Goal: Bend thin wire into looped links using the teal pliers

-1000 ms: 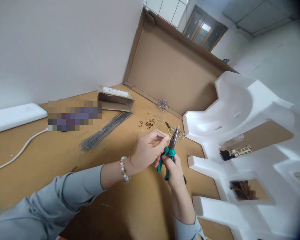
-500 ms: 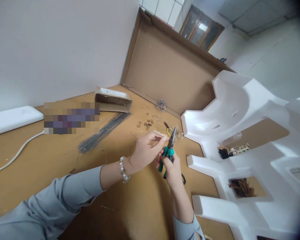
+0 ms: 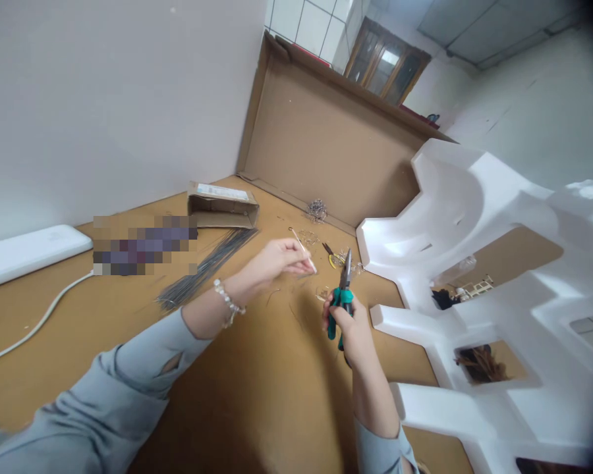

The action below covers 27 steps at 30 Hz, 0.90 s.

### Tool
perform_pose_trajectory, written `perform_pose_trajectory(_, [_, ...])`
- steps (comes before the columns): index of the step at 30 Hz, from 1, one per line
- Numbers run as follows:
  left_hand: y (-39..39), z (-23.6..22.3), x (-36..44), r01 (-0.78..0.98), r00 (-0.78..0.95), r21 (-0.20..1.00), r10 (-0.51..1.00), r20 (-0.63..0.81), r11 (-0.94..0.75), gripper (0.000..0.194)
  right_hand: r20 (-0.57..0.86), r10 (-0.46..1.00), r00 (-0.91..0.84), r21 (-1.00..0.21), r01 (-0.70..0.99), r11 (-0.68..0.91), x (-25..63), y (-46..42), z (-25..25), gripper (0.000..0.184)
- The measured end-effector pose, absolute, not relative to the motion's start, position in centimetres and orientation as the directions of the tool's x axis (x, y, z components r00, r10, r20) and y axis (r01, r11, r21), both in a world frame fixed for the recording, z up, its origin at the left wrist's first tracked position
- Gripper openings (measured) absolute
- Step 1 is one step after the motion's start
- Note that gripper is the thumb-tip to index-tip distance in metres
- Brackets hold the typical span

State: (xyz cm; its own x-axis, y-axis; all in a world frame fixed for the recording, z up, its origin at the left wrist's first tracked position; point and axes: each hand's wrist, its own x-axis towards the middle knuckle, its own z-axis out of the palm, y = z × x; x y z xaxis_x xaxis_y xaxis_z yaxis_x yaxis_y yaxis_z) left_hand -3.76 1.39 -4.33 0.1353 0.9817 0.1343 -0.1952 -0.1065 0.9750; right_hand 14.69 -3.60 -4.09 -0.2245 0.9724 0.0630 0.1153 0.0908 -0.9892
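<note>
My left hand pinches a thin white stick over the table. The stick slants, and a tiny dark loop shows by its upper end; whether they touch I cannot tell. My right hand is wrapped around green-handled needle-nose pliers, their jaws pointing up with nothing visible in them. Behind the pliers lies a small yellow-handled tool beside a tangle of shiny wire bits. A bundle of thin grey wires rests left of my left hand, which covers the spot where dark rings lay.
A small open cardboard box stands behind the wires. A silver wire heap sits near a large cardboard panel. White moulded foam borders the right side. A white device with a cable lies left, beside a blurred-out patch.
My left hand has moved left and away from the pliers, over the dark rings, and the white stick now shows plainly. The pliers have shifted slightly right and down.
</note>
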Motion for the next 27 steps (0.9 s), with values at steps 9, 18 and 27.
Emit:
perform_pose_trajectory(9, [6.8,-11.4,-5.2,0.485,0.276,0.874,0.946,-0.169,0.015,0.005,-0.028,0.955,-0.296,-0.886,0.450,0.114,16.5,-3.2,-3.6,0.010])
perform_pose_trajectory(18, [10.9,-8.9,-3.9,0.675,0.192,0.735,0.977,-0.093,-0.063,0.004,-0.015,0.943,-0.334,-0.770,0.605,0.202,16.2,-3.4,-3.6,0.010])
perform_pose_trajectory(27, [6.4,-0.2,-4.8,0.495,0.485,0.823,0.875,0.004,-0.279,0.013,-0.174,0.919,-0.354,-0.141,0.933,0.332,14.5,-4.2,-4.1,0.015])
